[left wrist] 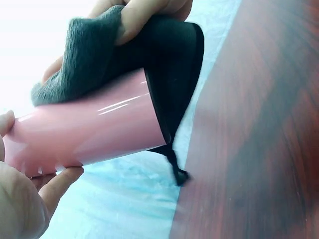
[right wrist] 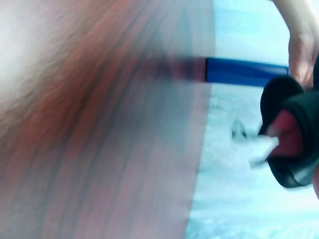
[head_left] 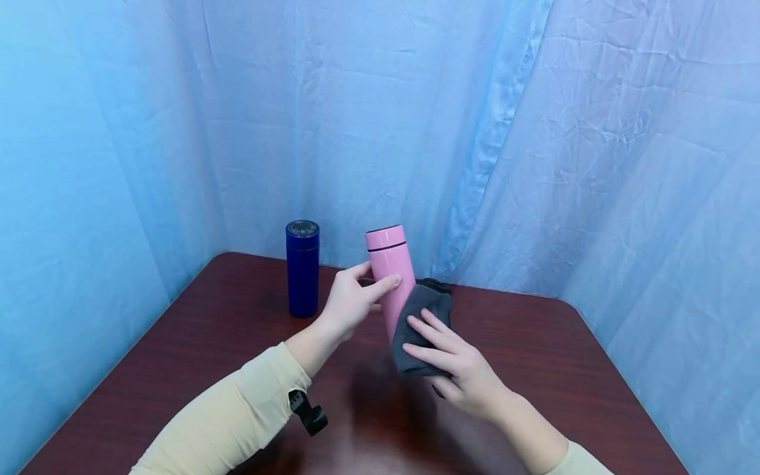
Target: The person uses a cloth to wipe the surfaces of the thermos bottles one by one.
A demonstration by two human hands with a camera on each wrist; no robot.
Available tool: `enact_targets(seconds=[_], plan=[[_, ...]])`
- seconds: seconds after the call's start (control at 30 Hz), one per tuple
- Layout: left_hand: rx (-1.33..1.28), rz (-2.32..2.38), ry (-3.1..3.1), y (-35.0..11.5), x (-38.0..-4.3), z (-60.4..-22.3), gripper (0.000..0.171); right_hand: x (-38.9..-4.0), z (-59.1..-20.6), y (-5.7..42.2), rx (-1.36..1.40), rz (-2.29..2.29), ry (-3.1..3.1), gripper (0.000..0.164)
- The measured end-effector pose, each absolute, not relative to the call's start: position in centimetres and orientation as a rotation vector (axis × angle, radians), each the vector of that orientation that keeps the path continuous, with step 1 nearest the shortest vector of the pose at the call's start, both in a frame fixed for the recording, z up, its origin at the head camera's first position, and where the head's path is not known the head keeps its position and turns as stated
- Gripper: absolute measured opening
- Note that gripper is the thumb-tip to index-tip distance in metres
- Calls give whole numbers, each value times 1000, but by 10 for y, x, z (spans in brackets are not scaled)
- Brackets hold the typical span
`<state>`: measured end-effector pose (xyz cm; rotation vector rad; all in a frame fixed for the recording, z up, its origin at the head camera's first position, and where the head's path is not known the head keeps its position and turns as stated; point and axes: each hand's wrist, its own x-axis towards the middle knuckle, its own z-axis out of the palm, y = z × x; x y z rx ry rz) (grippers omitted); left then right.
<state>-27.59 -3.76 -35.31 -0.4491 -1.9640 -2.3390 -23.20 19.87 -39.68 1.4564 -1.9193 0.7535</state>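
The head view looks forward and down over the bench (head_left: 522, 343), far enough back to take in the 2 forearms (head_left: 214, 422) and the curtains (head_left: 368, 132) behind. The left wrist view sits close beside the pink bottle (head_left: 392, 284), rolled sideways with the bench at frame right. The right wrist view, rolled the opposite way, faces across the bench and shares the blue bottle (head_left: 303, 277) with the head view. All 3 catch the pink bottle and dark cloth (head_left: 436, 298).
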Motion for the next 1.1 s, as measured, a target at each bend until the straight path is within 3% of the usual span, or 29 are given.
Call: enact_targets(seconds=[0.17, 0.43, 0.7, 0.9, 1.1], plan=[[-545, -2317, -2021, -35, -274, -360, 49, -239, -390, 208, 1239, 1142, -2073, 47], [-679, -2092, -2166, -22, -268, -371, 50, -246, -360, 196, 731, 1798, -2087, 42], [-598, -2053, -2082, -29, -270, -361, 52, -231, -376, 207, 721, 1816, -2408, 41], [-697, -1946, -2157, -31, -271, -360, 54, -226, -346, 208, 651, 1858, -2221, 35], [-809, -1887, -2174, -25, -266, -361, 52, -248, -337, 199, 514, 2091, -2163, 49]])
